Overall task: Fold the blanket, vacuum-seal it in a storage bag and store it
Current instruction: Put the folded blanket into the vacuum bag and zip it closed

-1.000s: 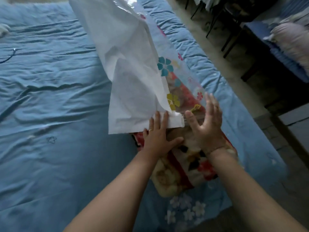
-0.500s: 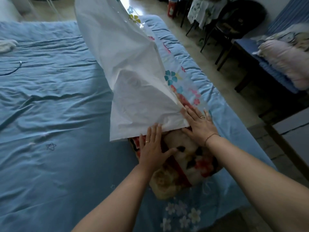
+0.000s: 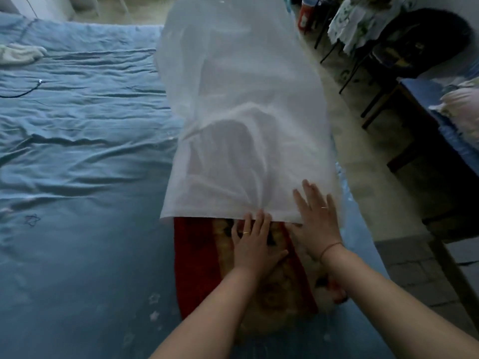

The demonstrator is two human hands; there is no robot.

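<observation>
Dim, bluish daylight from the far end; soft, wide-angle edges curved.

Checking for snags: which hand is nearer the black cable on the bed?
Left. The left hand lies flat on the blanket, with the cable far off to its left up the bed; the right hand lies farther right, on the edge of the bag.

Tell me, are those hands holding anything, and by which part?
Nothing is gripped. The left hand lies flat on the blanket at the mouth of the storage bag; the right hand lies flat on the bag's near right corner.
</observation>
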